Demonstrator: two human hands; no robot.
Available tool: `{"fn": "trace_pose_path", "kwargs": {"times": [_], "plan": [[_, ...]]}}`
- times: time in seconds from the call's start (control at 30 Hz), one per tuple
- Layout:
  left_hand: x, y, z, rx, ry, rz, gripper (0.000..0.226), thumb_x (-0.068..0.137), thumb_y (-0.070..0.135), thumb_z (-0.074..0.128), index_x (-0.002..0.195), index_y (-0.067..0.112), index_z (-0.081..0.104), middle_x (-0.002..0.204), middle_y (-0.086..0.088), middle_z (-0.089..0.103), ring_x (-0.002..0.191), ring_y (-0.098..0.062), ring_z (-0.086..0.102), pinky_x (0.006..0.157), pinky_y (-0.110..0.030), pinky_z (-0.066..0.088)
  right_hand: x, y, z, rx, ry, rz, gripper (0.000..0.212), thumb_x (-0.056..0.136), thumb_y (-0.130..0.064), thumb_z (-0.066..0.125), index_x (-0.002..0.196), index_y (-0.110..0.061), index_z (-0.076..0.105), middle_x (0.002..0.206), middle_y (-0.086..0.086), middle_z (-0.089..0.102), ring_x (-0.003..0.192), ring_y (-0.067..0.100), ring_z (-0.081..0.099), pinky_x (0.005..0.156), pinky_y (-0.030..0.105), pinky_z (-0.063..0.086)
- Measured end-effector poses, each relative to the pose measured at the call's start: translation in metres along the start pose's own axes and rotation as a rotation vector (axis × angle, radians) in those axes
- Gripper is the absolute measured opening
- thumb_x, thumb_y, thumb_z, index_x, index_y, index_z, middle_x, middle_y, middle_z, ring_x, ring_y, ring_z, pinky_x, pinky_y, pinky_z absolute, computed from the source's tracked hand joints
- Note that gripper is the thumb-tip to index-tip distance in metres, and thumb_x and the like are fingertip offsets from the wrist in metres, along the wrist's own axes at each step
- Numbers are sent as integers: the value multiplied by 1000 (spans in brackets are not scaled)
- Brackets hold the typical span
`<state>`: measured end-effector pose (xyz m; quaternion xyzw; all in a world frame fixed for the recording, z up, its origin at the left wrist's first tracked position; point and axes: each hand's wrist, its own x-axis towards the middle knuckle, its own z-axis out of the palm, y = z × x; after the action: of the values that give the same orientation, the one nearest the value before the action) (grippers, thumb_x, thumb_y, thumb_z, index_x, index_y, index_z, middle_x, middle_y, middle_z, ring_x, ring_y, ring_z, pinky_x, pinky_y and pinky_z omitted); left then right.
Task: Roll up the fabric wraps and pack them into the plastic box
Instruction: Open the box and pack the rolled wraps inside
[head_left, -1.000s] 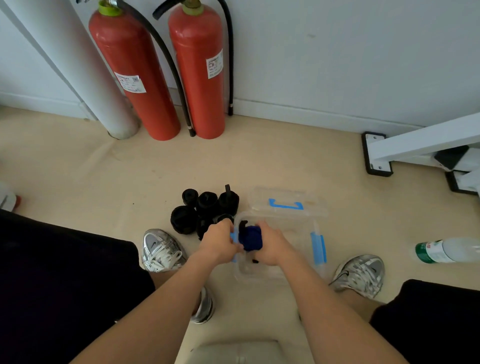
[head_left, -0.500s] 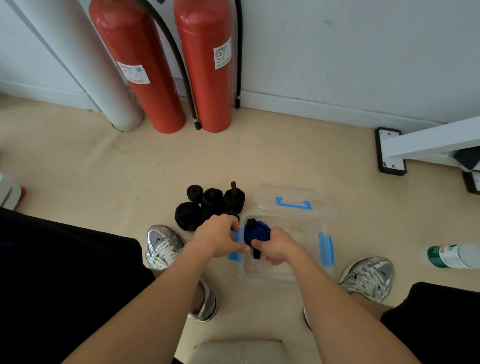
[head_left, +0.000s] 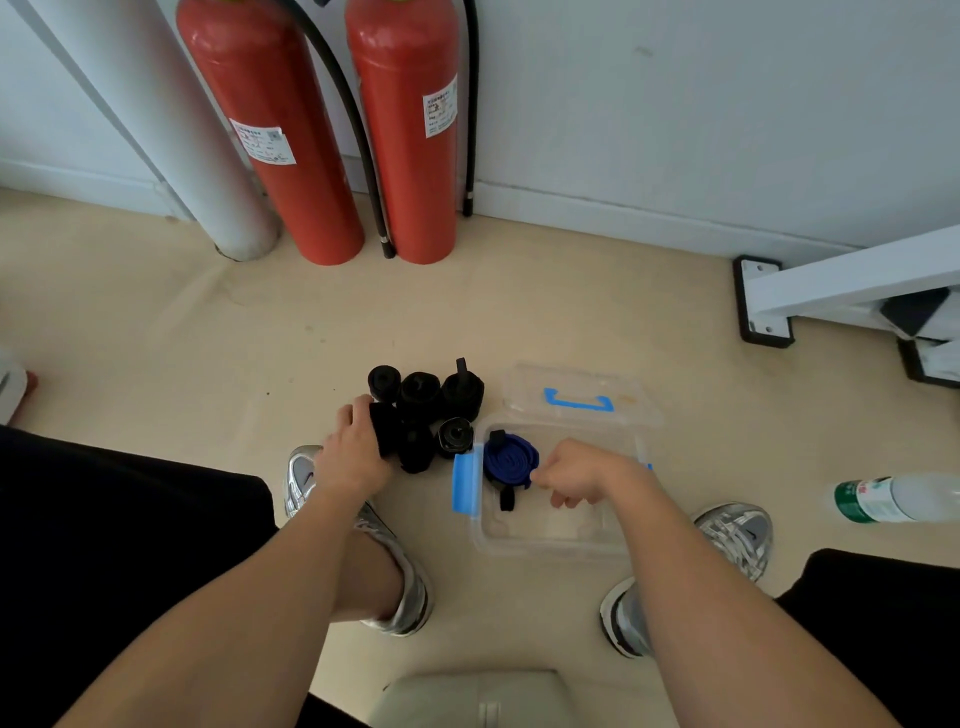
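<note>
A clear plastic box (head_left: 550, 540) with blue side clips sits on the floor between my feet. A rolled blue wrap (head_left: 510, 459) lies in its far left corner, a black strap end trailing from it. My right hand (head_left: 576, 473) hovers over the box just right of the blue roll, fingers curled, touching or barely off it. Several rolled black wraps (head_left: 426, 397) cluster on the floor left of the box. My left hand (head_left: 356, 449) is closed around one black roll (head_left: 385, 428) at the near left of that cluster.
The box's clear lid (head_left: 579, 395) with a blue handle lies behind the box. Two red fire extinguishers (head_left: 405, 130) and a white pipe stand against the wall. A plastic bottle (head_left: 893, 499) lies at right, a white frame foot (head_left: 763, 301) beyond. My silver shoes flank the box.
Both hands held the blue roll over the box. Now the blue roll rests in the box, and my left hand has moved left onto a black roll.
</note>
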<state>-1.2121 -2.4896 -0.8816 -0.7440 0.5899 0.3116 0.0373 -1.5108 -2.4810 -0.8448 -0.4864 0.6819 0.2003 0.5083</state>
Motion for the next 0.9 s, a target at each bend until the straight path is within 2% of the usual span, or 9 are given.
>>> {"fn": "trace_pose_path", "kwargs": {"times": [0.13,0.23,0.33,0.43,0.53,0.63,0.73,0.8,0.9], "plan": [[-3,-1,5,29,84,-5,51,93,8,69,133,4,37,133,-19,55,116,-46,62,93,-59,54,-4,10,3,6,-33,21,39,111,-35,54,129,-3,68,117,9,80,110,24,76,103,46,59],[-8,10,-3,-48,199,-99,59,95,31,73,130,-2,39,127,-22,59,116,-47,61,91,-56,54,-11,8,-5,-4,-105,43,24,102,-25,64,113,-5,72,106,9,83,101,23,80,94,44,65],[-19,22,-19,-223,375,-210,67,89,53,71,120,3,40,115,-18,61,100,-44,65,83,-55,58,-24,-10,-14,0,-206,41,19,99,-18,67,108,-3,75,98,9,85,89,24,84,80,36,67],[-30,37,-33,-345,448,-79,65,79,66,70,105,18,35,95,-2,60,78,-32,65,69,-47,58,-35,-36,-17,224,-213,-75,33,108,-28,58,120,0,71,101,15,84,93,33,84,72,33,67],[-45,62,-32,-310,453,175,65,74,73,69,99,26,31,82,10,58,66,-18,61,57,-35,47,-44,-55,-16,664,-205,-226,58,109,-58,53,137,-7,61,115,25,79,92,42,82,69,40,66],[-60,84,-18,-291,345,492,66,72,69,75,97,28,31,81,12,56,66,-11,58,51,-33,42,-54,-58,-19,746,-235,-347,60,100,-63,67,133,-13,69,121,21,78,95,36,82,77,43,67],[-66,86,-8,-195,141,718,78,66,76,82,103,26,34,87,13,56,73,-17,58,60,-40,46,-57,-36,-20,697,-250,-296,48,100,-41,77,134,-7,70,127,22,76,107,36,79,85,46,66],[-67,79,-3,5,-7,739,88,61,87,79,111,29,36,96,17,53,79,-16,57,67,-38,44,-56,-16,-16,597,-273,-165,39,99,-31,76,129,-6,70,122,24,76,99,37,81,80,42,67],[-62,63,9,230,-255,570,107,61,86,82,136,30,32,126,8,41,97,-21,61,84,-40,54,-48,8,0,456,-223,16,37,93,-33,79,119,-10,67,110,15,70,72,27,74,63,31,61]]}}
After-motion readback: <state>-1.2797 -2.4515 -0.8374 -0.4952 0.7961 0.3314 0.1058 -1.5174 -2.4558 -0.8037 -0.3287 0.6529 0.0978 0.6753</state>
